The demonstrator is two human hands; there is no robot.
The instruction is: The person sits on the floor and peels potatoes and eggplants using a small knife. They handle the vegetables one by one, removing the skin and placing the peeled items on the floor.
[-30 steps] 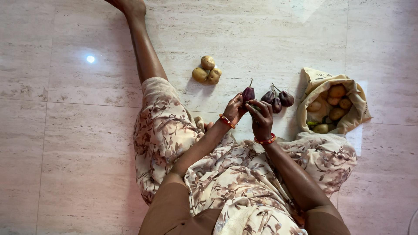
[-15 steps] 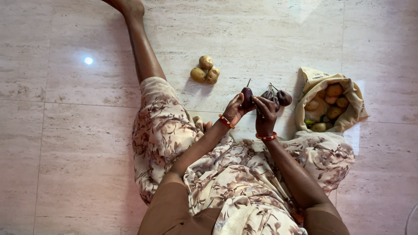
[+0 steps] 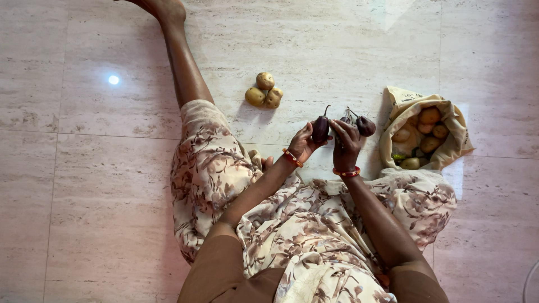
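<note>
I sit on a marble floor with one leg stretched out. A small dark purple eggplant (image 3: 320,128) with a curved stem is gripped in my left hand (image 3: 304,143), held upright just above the floor. My right hand (image 3: 346,142) is beside it, fingers curled down over other small eggplants (image 3: 364,125) lying on the floor; I cannot tell whether it grips one. Both wrists carry orange bangles.
Three potatoes (image 3: 264,92) lie in a cluster on the floor ahead of my hands. To the right an open cream cloth bag (image 3: 405,102) holds several potatoes and some green vegetables. My outstretched leg (image 3: 182,62) runs up the left side. Floral fabric covers my lap.
My hands have drifted slightly lower and apart. The left hand still holds the eggplant upright, and the right hand has come down onto the eggplants on the floor.
</note>
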